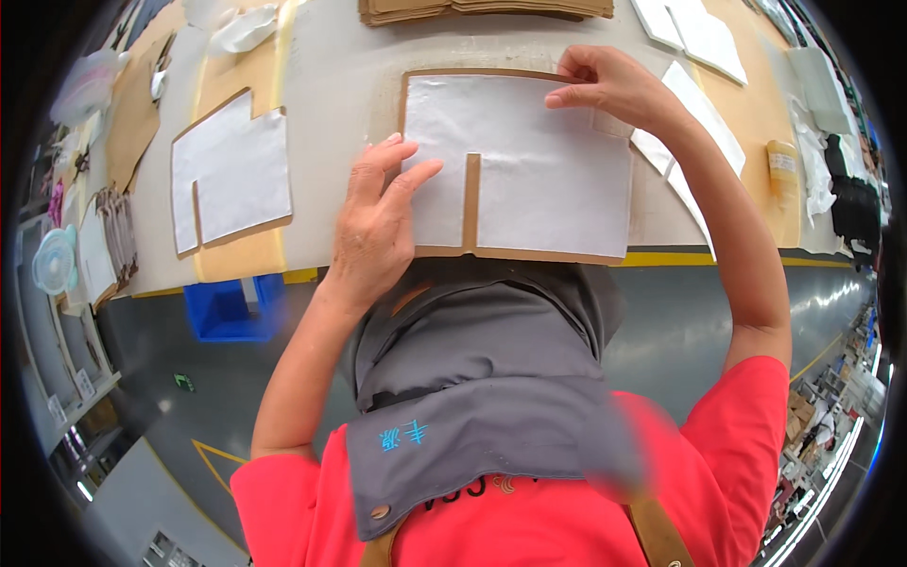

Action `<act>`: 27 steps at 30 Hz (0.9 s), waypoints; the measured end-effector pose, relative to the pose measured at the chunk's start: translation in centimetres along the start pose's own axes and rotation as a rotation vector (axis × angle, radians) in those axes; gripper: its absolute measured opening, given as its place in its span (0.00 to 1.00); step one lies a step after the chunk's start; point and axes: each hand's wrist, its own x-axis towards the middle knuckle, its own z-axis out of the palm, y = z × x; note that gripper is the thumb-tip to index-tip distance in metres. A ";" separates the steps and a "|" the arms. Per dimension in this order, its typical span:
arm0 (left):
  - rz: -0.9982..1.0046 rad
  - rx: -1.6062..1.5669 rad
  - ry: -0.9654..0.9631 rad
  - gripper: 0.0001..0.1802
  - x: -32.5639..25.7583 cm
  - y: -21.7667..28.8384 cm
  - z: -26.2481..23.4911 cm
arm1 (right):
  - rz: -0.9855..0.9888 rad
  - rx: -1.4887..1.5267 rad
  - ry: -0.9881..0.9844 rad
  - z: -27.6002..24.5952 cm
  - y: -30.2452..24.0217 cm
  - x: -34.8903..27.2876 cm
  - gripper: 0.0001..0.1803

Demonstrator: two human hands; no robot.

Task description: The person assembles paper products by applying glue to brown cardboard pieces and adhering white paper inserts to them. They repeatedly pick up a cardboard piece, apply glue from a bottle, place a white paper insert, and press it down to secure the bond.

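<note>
In front of me on the table lies a brown panel faced with a white sheet (539, 180), with a narrow brown slot running up from its near edge. Brown margins show along its far, left and near sides. My left hand (373, 213) rests at the panel's left edge, thumb and fingers apart, fingertips on or just over the white face. At the far right part of the panel, my right hand (619, 90) pinches the brown edge, thumb on the white side and the other fingers curled.
A similar notched panel (231, 175) lies to the left. Brown sheets (482, 9) are stacked at the far side. White cut sheets (704, 123) lie on the right, near a yellowish bottle (781, 170). Below the table's left part is a blue bin (231, 312).
</note>
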 end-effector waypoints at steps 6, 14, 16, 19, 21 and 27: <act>-0.218 -0.218 0.139 0.21 -0.4 -0.2 -1.3 | -0.060 0.123 0.101 0.5 -2.8 -3.9 0.17; -0.607 -1.040 0.062 0.22 0.2 -1.3 -2.3 | 0.034 0.318 0.070 -3.2 -8.3 -5.4 0.12; -0.576 -1.080 0.150 0.20 -0.7 -1.1 -3.8 | 0.019 0.237 0.113 -2.8 -10.2 -4.7 0.15; -0.616 -1.069 0.160 0.22 -1.2 -0.8 -9.3 | 0.018 0.315 0.079 -2.5 -13.1 -3.1 0.19; -0.656 -1.006 0.209 0.23 -2.7 -1.6 -13.9 | -0.022 0.424 -0.007 -0.9 -16.0 -1.0 0.22; -0.754 -0.736 0.316 0.23 -5.5 -11.1 -25.2 | -0.244 0.449 -0.170 6.4 -25.4 9.4 0.25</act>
